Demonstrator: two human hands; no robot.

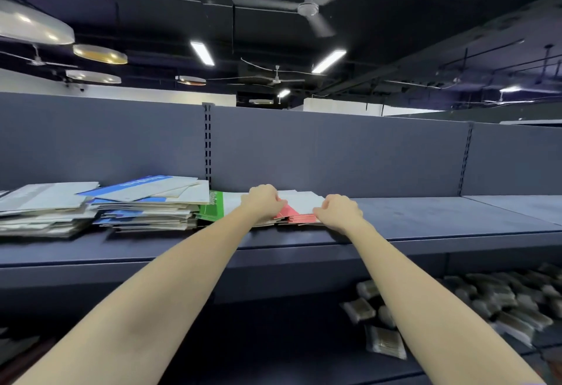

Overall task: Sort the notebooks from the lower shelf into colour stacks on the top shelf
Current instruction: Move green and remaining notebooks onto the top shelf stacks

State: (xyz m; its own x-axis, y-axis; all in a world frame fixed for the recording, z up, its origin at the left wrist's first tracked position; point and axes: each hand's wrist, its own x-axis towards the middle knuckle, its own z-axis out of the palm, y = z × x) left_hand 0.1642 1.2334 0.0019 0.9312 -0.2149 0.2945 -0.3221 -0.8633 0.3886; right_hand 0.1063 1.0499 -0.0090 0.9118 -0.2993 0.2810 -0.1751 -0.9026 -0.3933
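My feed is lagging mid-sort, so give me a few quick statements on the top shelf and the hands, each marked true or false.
1. Both hands are on the red stack. True: the left hand and right hand grip it from either side.
2. The green notebook lies right of the red stack. False: it lies left of it, beside the blue stack.
3. The grey stack is farthest left on the top shelf. True.
4. The blue stack is lower than the red stack. False: it is taller.
5. The shelf below holds packets. True.
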